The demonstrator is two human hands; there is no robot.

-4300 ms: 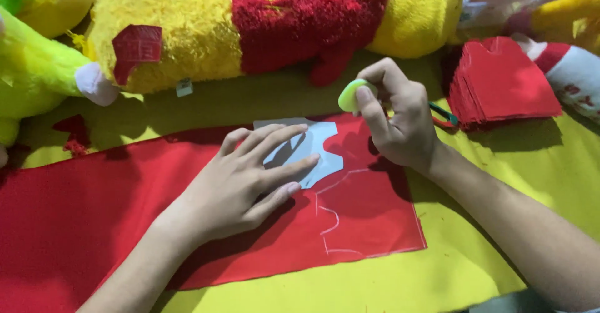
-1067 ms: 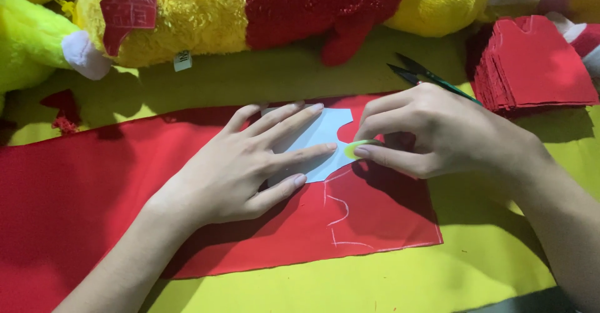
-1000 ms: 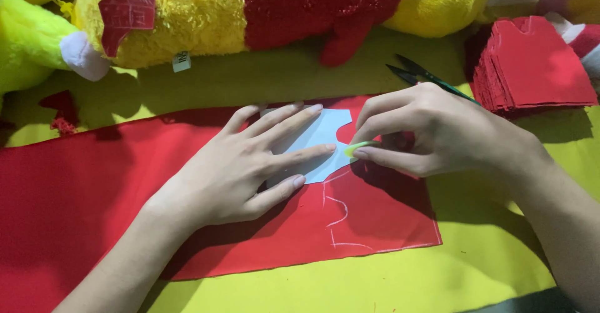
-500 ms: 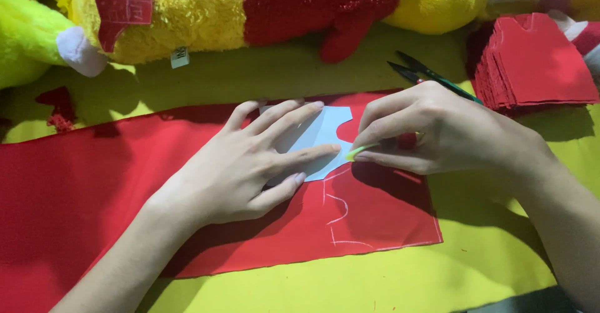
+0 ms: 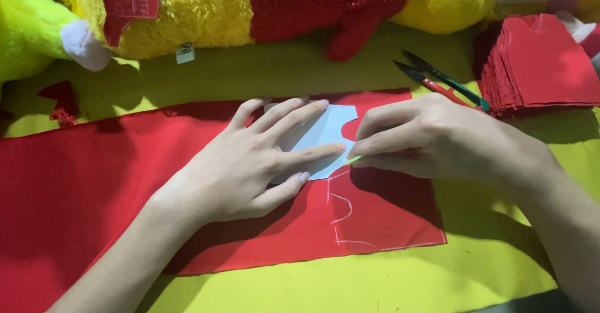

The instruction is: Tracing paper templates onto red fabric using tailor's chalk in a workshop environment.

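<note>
A long red fabric strip [image 5: 94,188] lies across the yellow surface. My left hand [image 5: 256,160] lies flat on it with fingers spread, pressing down a pale blue paper template [image 5: 331,129]. My right hand [image 5: 431,138] pinches a small light-green piece of chalk [image 5: 354,159] whose tip touches the fabric at the template's right edge. White chalk outlines [image 5: 340,210] run over the fabric below the template.
A stack of cut red fabric pieces [image 5: 544,63] sits at the right. Small scissors [image 5: 440,82] with red and green handles lie beside it. Yellow and red plush toys [image 5: 250,7] line the far edge, one bearing a red patch [image 5: 128,0].
My right hand has come down from holding the chalk up to tracing along the template's right edge. My left hand stays flat on the template. The view has shifted slightly.
</note>
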